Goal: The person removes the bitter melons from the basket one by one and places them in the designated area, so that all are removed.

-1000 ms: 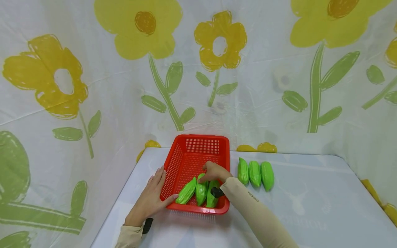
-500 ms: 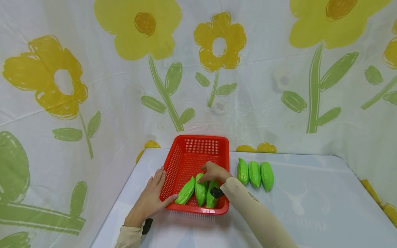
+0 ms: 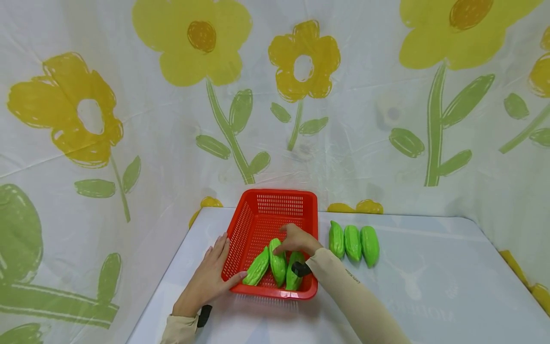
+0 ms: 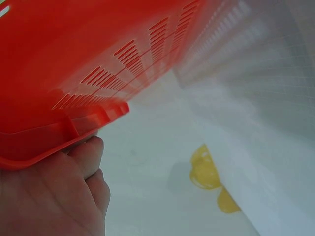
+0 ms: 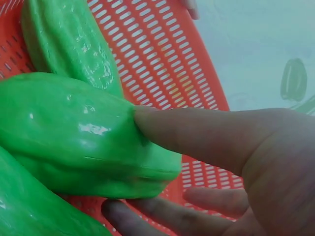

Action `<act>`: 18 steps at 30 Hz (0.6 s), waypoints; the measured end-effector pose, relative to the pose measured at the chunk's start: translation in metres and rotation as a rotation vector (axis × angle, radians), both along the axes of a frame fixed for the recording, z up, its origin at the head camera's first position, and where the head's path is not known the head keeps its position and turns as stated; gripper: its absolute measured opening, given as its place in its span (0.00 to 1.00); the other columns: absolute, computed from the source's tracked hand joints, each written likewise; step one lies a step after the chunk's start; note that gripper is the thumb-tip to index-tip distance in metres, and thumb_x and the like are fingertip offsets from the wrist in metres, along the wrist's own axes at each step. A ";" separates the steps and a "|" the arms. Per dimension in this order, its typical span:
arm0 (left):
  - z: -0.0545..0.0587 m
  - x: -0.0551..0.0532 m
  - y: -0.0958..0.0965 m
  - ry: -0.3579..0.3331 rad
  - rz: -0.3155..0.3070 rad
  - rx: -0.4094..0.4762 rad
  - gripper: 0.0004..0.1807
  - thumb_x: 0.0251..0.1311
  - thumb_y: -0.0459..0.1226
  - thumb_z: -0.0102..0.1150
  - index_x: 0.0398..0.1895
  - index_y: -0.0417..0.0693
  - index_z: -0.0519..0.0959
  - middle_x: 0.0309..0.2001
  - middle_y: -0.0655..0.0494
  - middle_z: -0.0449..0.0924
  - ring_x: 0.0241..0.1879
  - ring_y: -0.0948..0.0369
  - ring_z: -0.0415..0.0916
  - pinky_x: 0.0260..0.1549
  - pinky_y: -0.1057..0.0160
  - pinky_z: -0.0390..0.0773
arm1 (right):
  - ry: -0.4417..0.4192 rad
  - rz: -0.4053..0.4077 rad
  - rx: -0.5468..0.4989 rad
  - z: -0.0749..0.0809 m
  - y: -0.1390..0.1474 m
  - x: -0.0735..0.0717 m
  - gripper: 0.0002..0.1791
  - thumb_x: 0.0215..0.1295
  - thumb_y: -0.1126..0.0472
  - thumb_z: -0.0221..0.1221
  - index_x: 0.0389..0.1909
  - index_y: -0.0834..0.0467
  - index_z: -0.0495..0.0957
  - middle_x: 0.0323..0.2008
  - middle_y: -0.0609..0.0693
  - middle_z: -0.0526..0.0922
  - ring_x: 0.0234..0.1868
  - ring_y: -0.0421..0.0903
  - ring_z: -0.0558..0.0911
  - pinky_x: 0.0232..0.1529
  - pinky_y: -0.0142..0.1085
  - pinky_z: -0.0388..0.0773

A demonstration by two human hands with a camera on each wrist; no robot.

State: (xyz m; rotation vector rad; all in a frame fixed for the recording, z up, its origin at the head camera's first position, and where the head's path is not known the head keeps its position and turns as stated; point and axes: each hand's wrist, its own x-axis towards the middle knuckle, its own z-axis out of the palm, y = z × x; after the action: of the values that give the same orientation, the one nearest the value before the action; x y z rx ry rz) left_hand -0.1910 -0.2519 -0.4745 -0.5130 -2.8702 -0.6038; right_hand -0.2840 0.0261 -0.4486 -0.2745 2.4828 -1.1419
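Observation:
In the head view my right hand [image 3: 298, 239] reaches into the red basket [image 3: 312, 217] and pinches the middle green bitter melon [image 3: 278, 268] by its far end. The right wrist view shows the thumb [image 5: 192, 130] on top of this ridged, glossy bitter melon [image 5: 74, 128] and fingertips along its lower side. Another bitter melon [image 3: 257, 267] leans on its left, and a third bitter melon [image 3: 294, 272] lies on its right, partly hidden by my wrist. My left hand [image 3: 206, 277] rests along the basket's left rim, fingers straight, thumb over the near corner.
Three more green bitter melons [image 3: 353, 242] lie side by side on the pale table [image 3: 429, 267], right of the basket. A white curtain [image 3: 356, 143] with yellow flowers stands behind the table and along its left side.
The far end of the middle bitter melon has shifted slightly left in my right hand, so it tilts more toward the left one. My left hand stays on the rim.

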 end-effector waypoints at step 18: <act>0.001 0.000 0.002 0.001 -0.003 -0.002 0.58 0.61 0.64 0.61 0.80 0.33 0.54 0.83 0.38 0.50 0.82 0.41 0.50 0.77 0.34 0.56 | 0.005 -0.086 -0.235 -0.002 0.003 -0.002 0.28 0.55 0.61 0.76 0.54 0.69 0.78 0.49 0.62 0.85 0.39 0.48 0.88 0.40 0.42 0.89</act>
State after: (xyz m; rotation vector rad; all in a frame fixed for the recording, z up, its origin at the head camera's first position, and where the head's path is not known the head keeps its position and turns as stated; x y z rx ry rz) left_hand -0.1911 -0.2499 -0.4730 -0.5182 -2.8704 -0.6011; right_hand -0.2864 0.0288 -0.4508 -0.2374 2.3844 -1.4727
